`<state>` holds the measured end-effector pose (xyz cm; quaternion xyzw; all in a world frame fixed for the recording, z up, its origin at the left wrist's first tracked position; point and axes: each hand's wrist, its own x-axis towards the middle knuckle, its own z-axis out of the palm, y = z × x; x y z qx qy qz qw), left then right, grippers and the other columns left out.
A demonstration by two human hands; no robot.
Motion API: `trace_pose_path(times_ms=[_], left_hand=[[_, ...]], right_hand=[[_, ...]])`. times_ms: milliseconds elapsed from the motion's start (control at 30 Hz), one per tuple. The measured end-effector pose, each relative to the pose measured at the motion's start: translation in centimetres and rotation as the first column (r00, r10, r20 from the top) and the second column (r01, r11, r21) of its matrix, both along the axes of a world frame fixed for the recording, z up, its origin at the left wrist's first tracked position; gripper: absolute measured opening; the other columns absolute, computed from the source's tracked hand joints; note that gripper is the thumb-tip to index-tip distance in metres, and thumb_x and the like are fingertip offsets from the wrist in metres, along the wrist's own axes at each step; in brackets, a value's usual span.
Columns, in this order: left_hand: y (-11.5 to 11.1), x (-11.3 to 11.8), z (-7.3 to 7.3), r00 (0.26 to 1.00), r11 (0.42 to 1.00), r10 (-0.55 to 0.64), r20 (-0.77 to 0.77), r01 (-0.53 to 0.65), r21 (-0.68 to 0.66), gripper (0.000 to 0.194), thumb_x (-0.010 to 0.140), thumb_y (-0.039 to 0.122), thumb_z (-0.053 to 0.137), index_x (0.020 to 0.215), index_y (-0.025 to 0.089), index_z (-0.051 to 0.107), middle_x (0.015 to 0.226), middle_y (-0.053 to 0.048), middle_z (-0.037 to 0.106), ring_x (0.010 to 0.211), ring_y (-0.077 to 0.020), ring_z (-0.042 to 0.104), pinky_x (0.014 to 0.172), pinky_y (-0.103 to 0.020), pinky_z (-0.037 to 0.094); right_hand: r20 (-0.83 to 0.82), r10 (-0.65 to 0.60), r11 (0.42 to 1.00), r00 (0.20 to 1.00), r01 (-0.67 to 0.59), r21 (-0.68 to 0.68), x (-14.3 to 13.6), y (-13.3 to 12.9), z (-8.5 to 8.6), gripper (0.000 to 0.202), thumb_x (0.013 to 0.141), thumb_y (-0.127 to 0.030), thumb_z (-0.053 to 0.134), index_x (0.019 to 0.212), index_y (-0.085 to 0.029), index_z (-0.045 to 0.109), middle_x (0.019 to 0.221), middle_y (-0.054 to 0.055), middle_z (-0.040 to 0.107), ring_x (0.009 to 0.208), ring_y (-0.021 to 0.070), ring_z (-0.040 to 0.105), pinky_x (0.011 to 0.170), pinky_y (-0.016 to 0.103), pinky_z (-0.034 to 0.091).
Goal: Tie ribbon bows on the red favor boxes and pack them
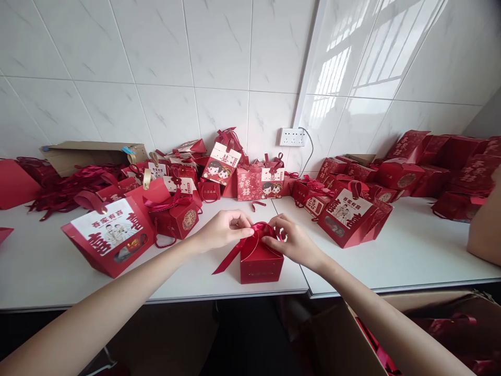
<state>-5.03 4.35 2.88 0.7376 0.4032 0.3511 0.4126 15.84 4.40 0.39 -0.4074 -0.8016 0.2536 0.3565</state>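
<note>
The box [261, 271] sits upright on the bench [176, 286], just below both hands' fingers. The left hand [223, 228] pinches the ribbon [228, 259], whose tail slants left and nearer the body. The right hand [299, 244], thumb over the box top, is equally close; its grip is hidden, so I cannot tell.

Gift box [261, 266]: plain red. Ribbon [229, 258]: deep red. Gift bag [111, 230]: red, white panel, red characters, figures. Wall tiles [219, 47]: white, grey veining. Table [219, 284]: white. Open carton [97, 156]: brown, blue patch. Socket strip [293, 137]: white.
</note>
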Motion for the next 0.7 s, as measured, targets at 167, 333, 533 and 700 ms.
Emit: trace_pose_path(times_ms=[167,333,533,700], left_hand=[[0.4,-0.6,-0.7,0.999,0.999,0.028,0.021,-0.028,0.028,0.017,0.067,0.031,0.071,0.066,0.015,0.068,0.090,-0.004,0.063,0.076,-0.0135,0.060,0.075,-0.028,0.048],[0.6,-1.3,-1.2,0.998,0.998,0.065,0.011,-0.066,0.011,0.020,0.065,0.035,0.073,0.066,0.015,0.070,0.086,-0.004,0.064,0.071,-0.0132,0.059,0.069,-0.027,0.048],[0.8,-1.5,-1.6,0.999,0.995,0.050,0.004,-0.049,-0.083,0.022,0.066,0.033,0.072,0.067,0.014,0.062,0.074,-0.003,0.065,0.065,-0.0126,0.059,0.063,-0.026,0.047],[1.0,-1.3,-1.9,0.997,0.988,0.068,0.046,-0.061,-0.144,0.029,0.066,0.030,0.073,0.074,0.017,0.048,0.064,0.004,0.059,0.058,-0.0110,0.059,0.060,-0.026,0.046]], right_hand=[[-0.113,-0.014,0.998,0.993,0.007,-0.066,0.2,-0.2,0.0,0.021,0.080,-0.038,0.053,0.072,-0.019,0.053,0.085,0.003,0.054,0.071,0.0140,0.052,0.065,0.029,0.043],[-0.255,-0.031,0.978,0.966,-0.023,-0.206,0.8,-1.0,0.4,0.024,0.077,-0.042,0.057,0.073,-0.019,0.051,0.075,0.001,0.053,0.065,0.0128,0.050,0.060,0.027,0.040],[-0.468,-0.120,0.976,0.875,0.018,-0.216,1.2,-1.1,0.2,0.025,0.078,-0.043,0.058,0.072,-0.020,0.051,0.065,-0.002,0.054,0.062,0.0121,0.050,0.060,0.025,0.040],[-0.485,-0.163,0.976,0.859,0.069,-0.204,1.4,-0.8,-0.1,0.027,0.082,-0.043,0.052,0.069,-0.020,0.052,0.059,-0.003,0.053,0.061,0.0115,0.048,0.063,0.026,0.039]])
